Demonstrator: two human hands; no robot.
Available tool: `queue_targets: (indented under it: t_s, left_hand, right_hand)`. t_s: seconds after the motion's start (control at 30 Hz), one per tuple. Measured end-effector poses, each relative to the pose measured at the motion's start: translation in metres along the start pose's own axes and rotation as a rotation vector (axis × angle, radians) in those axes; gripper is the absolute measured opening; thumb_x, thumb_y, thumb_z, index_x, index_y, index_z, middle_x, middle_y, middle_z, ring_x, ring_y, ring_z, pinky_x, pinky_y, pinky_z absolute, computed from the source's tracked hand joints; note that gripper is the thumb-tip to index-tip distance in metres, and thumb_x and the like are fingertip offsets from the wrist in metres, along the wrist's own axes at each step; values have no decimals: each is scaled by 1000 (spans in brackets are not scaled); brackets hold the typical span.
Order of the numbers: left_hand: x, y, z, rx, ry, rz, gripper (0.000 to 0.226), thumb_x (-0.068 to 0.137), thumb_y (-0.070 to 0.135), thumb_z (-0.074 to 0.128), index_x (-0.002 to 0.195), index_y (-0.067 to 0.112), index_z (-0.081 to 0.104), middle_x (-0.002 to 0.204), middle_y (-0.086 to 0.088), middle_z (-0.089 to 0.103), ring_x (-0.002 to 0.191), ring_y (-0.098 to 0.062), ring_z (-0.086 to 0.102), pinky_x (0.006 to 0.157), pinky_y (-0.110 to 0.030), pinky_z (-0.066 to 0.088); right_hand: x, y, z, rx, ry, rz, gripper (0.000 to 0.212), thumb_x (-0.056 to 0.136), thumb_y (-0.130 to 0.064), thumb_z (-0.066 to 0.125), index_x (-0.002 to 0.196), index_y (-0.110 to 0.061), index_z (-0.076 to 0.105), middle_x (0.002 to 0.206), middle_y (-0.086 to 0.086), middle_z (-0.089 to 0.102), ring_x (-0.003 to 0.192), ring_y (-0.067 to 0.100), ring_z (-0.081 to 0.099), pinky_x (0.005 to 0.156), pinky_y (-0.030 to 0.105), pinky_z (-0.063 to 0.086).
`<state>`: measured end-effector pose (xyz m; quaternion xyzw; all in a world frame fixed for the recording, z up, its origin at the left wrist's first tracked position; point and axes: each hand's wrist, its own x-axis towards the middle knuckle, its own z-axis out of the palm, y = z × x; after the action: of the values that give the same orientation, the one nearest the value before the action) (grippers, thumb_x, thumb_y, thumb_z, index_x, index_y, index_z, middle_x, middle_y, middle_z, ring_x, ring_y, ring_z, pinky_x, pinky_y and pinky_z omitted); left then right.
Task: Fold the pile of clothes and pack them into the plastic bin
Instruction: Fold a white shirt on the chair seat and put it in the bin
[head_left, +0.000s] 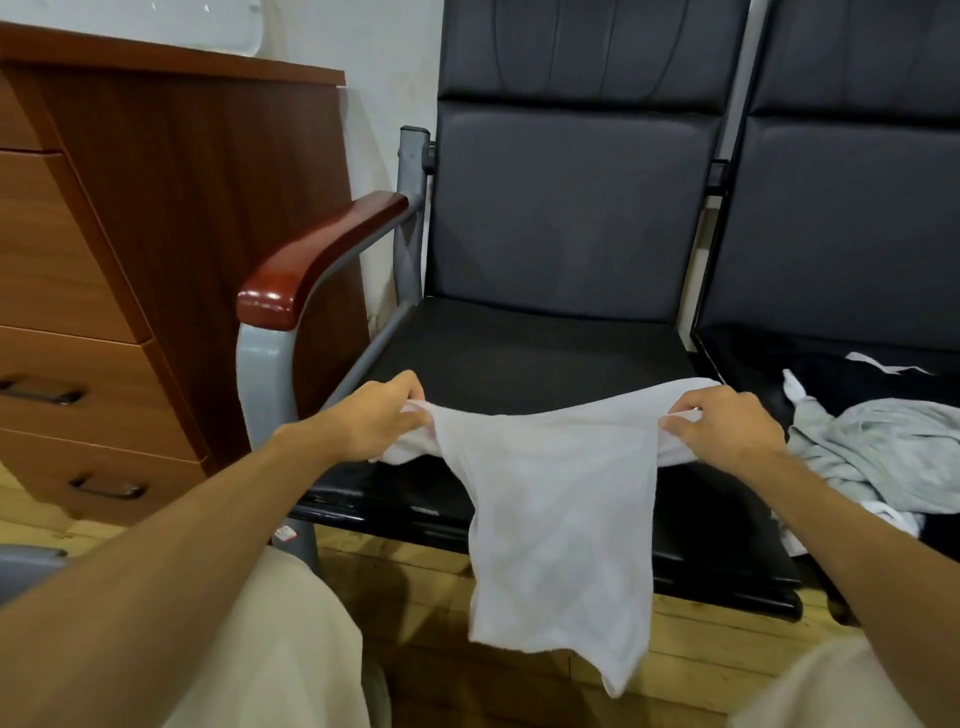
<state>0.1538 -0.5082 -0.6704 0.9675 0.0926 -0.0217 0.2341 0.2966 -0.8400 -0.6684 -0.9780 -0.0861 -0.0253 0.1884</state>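
A thin white garment (561, 509) hangs in front of the left black seat (519, 348). My left hand (374, 415) grips its left end and my right hand (727, 421) grips its right end, stretching the top edge between them. The cloth's lower part dangles past the seat's front edge. On the right seat lies a pile of clothes: a crumpled grey garment (883, 447) over dark cloth (857, 379). No plastic bin shows clearly in this view.
A wooden drawer cabinet (130, 260) stands at the left, beside the chair's red-brown armrest (322, 249) and grey metal frame. The floor (701, 649) below is light wood. My knees in pale trousers fill the lower corners.
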Motion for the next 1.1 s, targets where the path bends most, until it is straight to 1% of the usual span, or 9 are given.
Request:
queue_targets:
  t_s: [0.1,0.2,0.33,0.47,0.57,0.7,0.87,0.97,1.1]
  left_hand:
    - [9,1,-3,48,1,42,21,87,26,68,94,21,49,87,-2,58,80,-21,54,71,-34,47]
    - [20,1,-8,132,76,48,23,82,17,73,79,26,53,78,6,57,75,-15,56,69,-31,50]
    - [36,-5,-10,193,98,41,9,81,15,75,87,17,70,85,3,66,79,-12,61,75,-29,54]
    - [51,-13,-5,170,61,8,7,89,16,66,95,16,68,94,1,66,87,-14,61,80,-30,54]
    - [61,-19,3,141,36,-20,5,97,15,53,98,19,54,90,0,60,82,-16,57,73,-31,49]
    - [70,-25,10,133,-1,-63,15,98,5,38,102,19,41,89,-2,54,82,-21,53,75,-35,45]
    - [68,-26,7,184,-48,-83,20,102,10,30,116,13,43,106,-12,58,96,-27,56,87,-41,47]
    - [59,-30,1,154,-63,-33,7,102,21,43,108,18,44,97,-9,60,87,-22,57,77,-36,46]
    - [39,-28,-13,201,20,20,18,88,34,67,87,24,52,80,3,57,74,-17,53,63,-29,42]
  right_hand:
    - [7,0,2,-7,36,17,13,93,-39,58,96,-27,64,92,0,53,85,21,49,77,35,44]
    - [17,3,7,28,58,34,11,97,-35,52,94,-25,56,93,1,50,87,22,47,76,34,41]
    - [31,2,19,123,17,63,20,96,-26,52,78,-19,56,82,4,59,85,27,57,94,49,46]
    - [60,13,41,1,46,25,22,91,-21,52,70,-27,53,77,1,61,85,26,59,98,54,43]
    - [77,13,54,-36,26,-7,11,91,-30,52,80,-31,53,85,4,63,88,28,57,91,48,47]
    - [70,-9,46,-25,-88,-48,15,96,-10,49,94,-19,61,93,6,62,88,24,57,73,31,44]
    - [72,-12,45,-28,-137,-2,10,93,-20,55,93,-24,64,100,5,64,91,22,56,81,32,46]
    - [67,-11,40,6,-106,5,5,89,-27,65,89,-23,68,102,5,66,95,23,58,83,34,48]
    - [59,-5,33,10,-51,-23,8,92,-31,61,92,-24,65,98,4,65,92,22,57,84,37,47]
